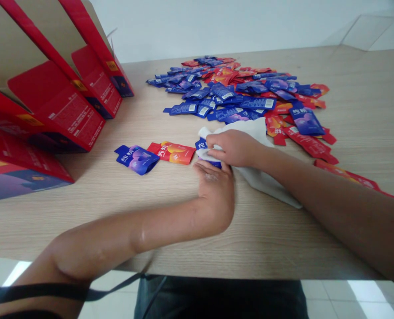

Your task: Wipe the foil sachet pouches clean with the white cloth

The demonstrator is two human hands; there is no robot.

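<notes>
A blue pouch (201,144) with white lettering lies on the table, mostly covered by my hands and a white cloth. My right hand (235,148) is closed on the white cloth (255,130), pressing a fold of it against the pouch. From the near side, my left hand (215,188) holds the pouch's lower edge, its fingertips partly hidden under the cloth. The rest of the cloth spreads beneath my right wrist. Just left of my hands, a red-orange pouch (177,153) lies flat, overlapped by another blue pouch (137,158).
A heap of blue and red pouches (223,92) spreads over the back of the wooden table (266,239). Several red cartons (74,117) stand open at the left. A red pouch (349,173) lies beyond my right forearm. A clear panel (366,32) stands at back right.
</notes>
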